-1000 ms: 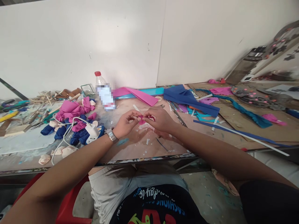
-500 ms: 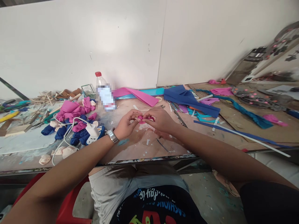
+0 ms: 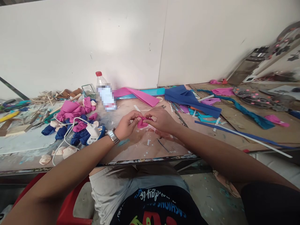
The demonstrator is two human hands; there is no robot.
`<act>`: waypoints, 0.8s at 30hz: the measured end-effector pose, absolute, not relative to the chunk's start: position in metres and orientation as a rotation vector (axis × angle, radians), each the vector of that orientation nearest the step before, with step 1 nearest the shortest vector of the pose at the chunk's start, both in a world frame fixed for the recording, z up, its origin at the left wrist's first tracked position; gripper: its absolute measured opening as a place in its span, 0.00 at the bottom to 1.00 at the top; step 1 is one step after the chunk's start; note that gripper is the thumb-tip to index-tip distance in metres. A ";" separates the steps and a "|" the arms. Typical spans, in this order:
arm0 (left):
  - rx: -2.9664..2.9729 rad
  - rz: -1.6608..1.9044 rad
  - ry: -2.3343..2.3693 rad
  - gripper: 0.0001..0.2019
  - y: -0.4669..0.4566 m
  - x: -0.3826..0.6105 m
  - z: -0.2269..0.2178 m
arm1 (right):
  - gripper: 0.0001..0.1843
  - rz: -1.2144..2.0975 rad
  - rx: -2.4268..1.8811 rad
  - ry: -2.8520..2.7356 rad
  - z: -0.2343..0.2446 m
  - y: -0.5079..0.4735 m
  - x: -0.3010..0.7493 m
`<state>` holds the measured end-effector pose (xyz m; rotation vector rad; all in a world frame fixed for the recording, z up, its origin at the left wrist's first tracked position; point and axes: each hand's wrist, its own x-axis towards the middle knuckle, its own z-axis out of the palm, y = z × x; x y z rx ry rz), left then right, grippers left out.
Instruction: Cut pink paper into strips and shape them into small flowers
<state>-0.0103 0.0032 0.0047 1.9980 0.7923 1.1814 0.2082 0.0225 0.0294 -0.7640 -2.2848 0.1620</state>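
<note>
Between my two hands is a small gathered piece of pink crepe paper [image 3: 142, 123], held just above the middle of the table [image 3: 131, 150]. My left hand [image 3: 127, 125], with a metal watch [image 3: 112, 136] on its wrist, pinches the piece from the left between thumb and fingers. From the right, my right hand [image 3: 159, 120] grips it with thumb and bent fingertips. The fingers of both hands nearly meet and cover part of the paper. Its lower edge shows as a rounded fold beneath the fingertips.
Left lie pink rolled pieces [image 3: 70, 110], dark blue ones [image 3: 81, 137], and a white charger [image 3: 92, 129] with its cable. Behind stand a red-capped bottle [image 3: 98, 74] and a pink strip [image 3: 142, 97]. Rightward are a blue folded sheet [image 3: 189, 99] and a white stick [image 3: 255, 139].
The pink paper has turned between my fingers; a wider, rounded part of it now shows below them. My hands have shifted only slightly.
</note>
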 end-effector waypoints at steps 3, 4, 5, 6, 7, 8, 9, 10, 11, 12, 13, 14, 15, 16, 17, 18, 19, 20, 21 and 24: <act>1.991 1.185 0.784 0.12 0.002 -0.010 0.005 | 0.12 0.208 -0.737 -2.279 0.031 0.020 0.207; 1.974 1.184 0.786 0.11 0.002 -0.010 0.005 | 0.12 0.218 -0.745 -2.272 0.031 0.020 0.207; 1.951 1.175 0.795 0.12 0.001 -0.010 0.005 | 0.12 0.223 -0.760 -2.260 0.032 0.019 0.206; 1.925 1.162 0.809 0.13 0.001 -0.010 0.005 | 0.11 0.225 -0.779 -2.247 0.032 0.018 0.206; 1.900 1.146 0.826 0.14 0.001 -0.011 0.005 | 0.11 0.227 -0.796 -2.238 0.033 0.018 0.206; 1.882 1.133 0.841 0.16 0.000 -0.011 0.006 | 0.11 0.232 -0.807 -2.236 0.033 0.017 0.206; 1.875 1.122 0.847 0.17 0.000 -0.011 0.006 | 0.11 0.241 -0.811 -2.237 0.033 0.017 0.206; 1.878 1.113 0.844 0.18 0.000 -0.011 0.006 | 0.11 0.249 -0.810 -2.240 0.033 0.017 0.206; 1.885 1.111 0.832 0.18 0.000 -0.011 0.005 | 0.11 0.253 -0.808 -2.241 0.033 0.017 0.206; 1.893 1.112 0.818 0.18 0.000 -0.011 0.005 | 0.11 0.253 -0.806 -2.239 0.034 0.018 0.207; 1.899 1.117 0.805 0.18 0.000 -0.011 0.005 | 0.10 0.248 -0.804 -2.233 0.034 0.018 0.207; 1.900 1.126 0.796 0.17 0.000 -0.010 0.005 | 0.10 0.238 -0.801 -2.226 0.034 0.018 0.207; 1.898 1.139 0.792 0.16 0.001 -0.010 0.005 | 0.09 0.225 -0.794 -2.221 0.034 0.018 0.207; 1.894 1.155 0.793 0.16 0.001 -0.010 0.005 | 0.09 0.213 -0.788 -2.218 0.034 0.018 0.207; 1.889 1.168 0.793 0.15 0.001 -0.009 0.004 | 0.08 0.204 -0.782 -2.215 0.034 0.018 0.207; 1.882 1.177 0.791 0.14 0.002 -0.009 0.004 | 0.08 0.195 -0.778 -2.212 0.034 0.018 0.207; 1.873 1.182 0.791 0.14 0.002 -0.009 0.004 | 0.09 0.188 -0.775 -2.209 0.033 0.018 0.207; 1.863 1.184 0.793 0.14 0.002 -0.008 0.004 | 0.09 0.183 -0.774 -2.208 0.033 0.018 0.207; 1.852 1.186 0.797 0.13 0.002 -0.008 0.005 | 0.09 0.179 -0.774 -2.208 0.033 0.018 0.207; 1.824 1.192 0.812 0.14 0.001 -0.008 0.005 | 0.09 0.173 -0.769 -2.223 0.032 0.018 0.207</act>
